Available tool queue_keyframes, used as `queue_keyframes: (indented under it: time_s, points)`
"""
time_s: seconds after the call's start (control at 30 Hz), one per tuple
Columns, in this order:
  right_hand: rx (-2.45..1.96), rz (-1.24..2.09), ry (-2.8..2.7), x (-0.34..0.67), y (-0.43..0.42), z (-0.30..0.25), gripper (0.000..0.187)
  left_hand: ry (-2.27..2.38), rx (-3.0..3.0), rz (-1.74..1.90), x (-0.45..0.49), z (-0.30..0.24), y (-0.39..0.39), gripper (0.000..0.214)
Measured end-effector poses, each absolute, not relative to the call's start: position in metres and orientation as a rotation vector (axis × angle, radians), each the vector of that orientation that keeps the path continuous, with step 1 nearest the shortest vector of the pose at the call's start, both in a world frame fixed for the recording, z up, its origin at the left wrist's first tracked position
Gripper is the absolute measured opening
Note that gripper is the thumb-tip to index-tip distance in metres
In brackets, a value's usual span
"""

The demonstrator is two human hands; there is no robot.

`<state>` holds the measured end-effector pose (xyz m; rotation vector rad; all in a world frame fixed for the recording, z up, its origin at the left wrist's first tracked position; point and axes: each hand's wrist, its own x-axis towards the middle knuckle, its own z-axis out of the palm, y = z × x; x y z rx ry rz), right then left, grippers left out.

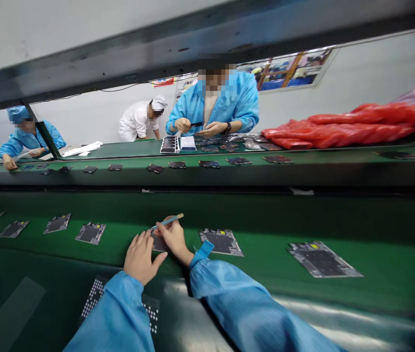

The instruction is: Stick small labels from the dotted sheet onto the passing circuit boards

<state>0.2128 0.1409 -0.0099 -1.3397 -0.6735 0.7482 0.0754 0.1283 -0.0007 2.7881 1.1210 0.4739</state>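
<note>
My right hand (174, 239) grips a slim light-blue stick-like tool (170, 220) with a tan end, held like a pen over a dark circuit board (159, 243). My left hand (141, 256) lies at that board's left side, thumb spread and fingers stretched out, with the fingertips at its edge. Both hands cover much of the board, and the tool's working tip is hard to make out. To the right of my right wrist lies another circuit board (222, 242) with a small yellow patch. Under my left sleeve is a partly hidden dark sheet with white dots (93, 297).
More circuit boards (90, 233) lie spaced along the green belt (266, 264), one at far right (322, 260). Beyond runs a second belt with boards (209, 164). Co-workers (212, 105) stand behind it, near red plastic bags (354, 124). A metal beam (130, 58) crosses overhead.
</note>
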Motion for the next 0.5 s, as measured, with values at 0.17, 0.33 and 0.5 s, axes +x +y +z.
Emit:
queue_keyframes:
  time_s: [0.17,0.33,0.5]
  points:
    - [-1.180,0.809,-0.576,0.221,0.111,0.013,0.038,1.113,2.762,0.515,0.070,0.017,0.119,0.033]
    - [-1.051,1.141,-0.601,0.215,0.034,0.030,0.041,1.169,2.693,0.668,0.019,0.023,0.056,0.036]
    - [-0.964,1.410,-0.688,0.187,-0.027,0.012,0.037,0.875,2.611,0.606,-0.024,-0.017,0.009,0.053]
